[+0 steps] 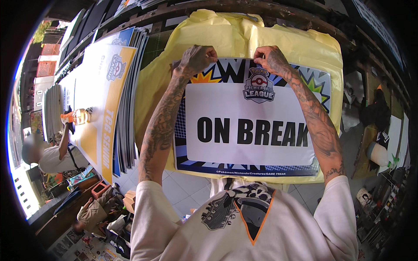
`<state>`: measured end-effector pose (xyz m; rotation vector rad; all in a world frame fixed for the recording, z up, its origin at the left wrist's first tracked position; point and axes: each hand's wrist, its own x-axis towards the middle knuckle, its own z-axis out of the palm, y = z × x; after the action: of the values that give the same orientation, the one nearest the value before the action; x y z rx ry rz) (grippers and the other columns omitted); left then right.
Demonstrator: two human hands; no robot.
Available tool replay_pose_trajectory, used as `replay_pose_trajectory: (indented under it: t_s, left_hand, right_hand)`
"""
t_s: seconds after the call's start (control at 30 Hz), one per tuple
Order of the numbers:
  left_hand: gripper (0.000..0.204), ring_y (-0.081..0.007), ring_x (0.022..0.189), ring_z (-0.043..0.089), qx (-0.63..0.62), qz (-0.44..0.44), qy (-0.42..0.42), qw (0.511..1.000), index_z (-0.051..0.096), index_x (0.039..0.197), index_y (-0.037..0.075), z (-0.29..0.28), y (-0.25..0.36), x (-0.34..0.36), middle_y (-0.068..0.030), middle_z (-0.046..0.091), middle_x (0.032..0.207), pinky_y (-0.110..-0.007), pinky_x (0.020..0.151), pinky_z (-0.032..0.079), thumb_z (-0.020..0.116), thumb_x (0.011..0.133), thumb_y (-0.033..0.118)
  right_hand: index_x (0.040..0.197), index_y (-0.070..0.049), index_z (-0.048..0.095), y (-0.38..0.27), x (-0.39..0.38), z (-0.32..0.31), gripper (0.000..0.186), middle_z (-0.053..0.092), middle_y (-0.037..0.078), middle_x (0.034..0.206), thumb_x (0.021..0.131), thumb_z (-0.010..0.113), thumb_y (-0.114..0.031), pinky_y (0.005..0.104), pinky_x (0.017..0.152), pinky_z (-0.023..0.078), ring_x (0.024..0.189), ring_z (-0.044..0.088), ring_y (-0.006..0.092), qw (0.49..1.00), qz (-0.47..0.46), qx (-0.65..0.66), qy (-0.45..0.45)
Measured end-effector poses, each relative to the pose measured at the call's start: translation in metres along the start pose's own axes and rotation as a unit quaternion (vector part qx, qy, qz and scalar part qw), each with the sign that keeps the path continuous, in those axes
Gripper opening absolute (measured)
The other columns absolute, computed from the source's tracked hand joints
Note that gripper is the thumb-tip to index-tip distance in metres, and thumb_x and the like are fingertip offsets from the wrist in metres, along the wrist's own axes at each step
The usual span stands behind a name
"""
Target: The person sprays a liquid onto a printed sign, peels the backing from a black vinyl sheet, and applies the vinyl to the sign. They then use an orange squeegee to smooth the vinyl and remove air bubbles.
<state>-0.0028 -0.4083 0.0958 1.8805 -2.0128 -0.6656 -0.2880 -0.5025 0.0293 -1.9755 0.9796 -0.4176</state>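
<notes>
A rectangular printed sign board (250,111) lies flat before me, its white panel bearing large black lettering inside a blue, black and yellow comic-style border. Under it is spread creased yellow wrapping paper (204,37), which reaches past the board's far edge. My left hand (197,61) is closed at that far edge, left of the middle, with thumb and fingertips pinched together. Right of the middle, my right hand (271,60) makes a similar pinch at the same edge. Whatever sits between the fingertips is too small to make out. Both forearms reach over the board's sides.
A leaning stack of large printed boards (117,91) stands close on the left, with an orange bottle (78,116) beside a person (58,158). Another person (93,211) is lower left. Dark slats (183,14) run behind the paper. A white bottle (378,154) is at right.
</notes>
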Motion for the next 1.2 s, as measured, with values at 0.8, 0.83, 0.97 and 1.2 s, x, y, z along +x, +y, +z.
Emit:
replay_pose_trajectory:
  t_s: [0.8, 0.83, 0.97, 1.2]
  left_hand:
    - [0.038, -0.0267, 0.104, 0.072, 0.006, -0.037, -0.036, 0.999, 0.075, 0.118, 0.013, 0.001, -0.008, -0.005, -0.0105, 0.076, 0.112, -0.040, 0.093, 0.055, 0.081, 0.084, 0.028]
    - [0.048, -0.0274, 0.114, 0.067, 0.052, -0.002, 0.031, 0.998, 0.069, 0.128, 0.016, 0.005, -0.010, -0.016, -0.0105, 0.072, 0.122, -0.040, 0.099, 0.053, 0.081, 0.084, 0.029]
    - [0.062, -0.0298, 0.132, 0.056, 0.091, 0.035, 0.149, 0.984, 0.060, 0.143, 0.020, 0.003, -0.020, -0.040, -0.0086, 0.062, 0.142, -0.042, 0.110, 0.046, 0.078, 0.086, 0.036]
    - [0.049, -0.0313, 0.126, 0.059, 0.090, -0.060, 0.107, 0.988, 0.066, 0.134, 0.013, -0.017, -0.051, -0.054, -0.0124, 0.065, 0.136, -0.043, 0.110, 0.045, 0.071, 0.092, 0.038]
  right_hand:
    - [0.115, -0.007, 0.075, -0.012, -0.026, -0.007, 0.034, 0.075, 0.016, 0.109, 0.084, 0.080, -0.021, 0.0415, 0.094, 0.053, 0.101, 0.068, 0.0340, 0.959, -0.130, -0.210, 0.142]
    - [0.125, -0.009, 0.072, -0.026, -0.037, -0.018, 0.043, 0.072, 0.016, 0.120, 0.084, 0.080, -0.021, 0.0413, 0.102, 0.050, 0.111, 0.064, 0.0350, 0.976, -0.070, -0.175, 0.112]
    - [0.115, -0.009, 0.074, 0.042, -0.083, -0.084, 0.031, 0.073, 0.013, 0.113, 0.085, 0.077, -0.015, 0.0393, 0.095, 0.053, 0.105, 0.067, 0.0321, 0.949, -0.041, -0.232, 0.211]
    - [0.113, -0.008, 0.074, 0.104, -0.132, -0.189, 0.029, 0.074, 0.010, 0.105, 0.084, 0.075, -0.009, 0.0338, 0.084, 0.055, 0.091, 0.069, 0.0231, 0.958, 0.063, -0.273, 0.065]
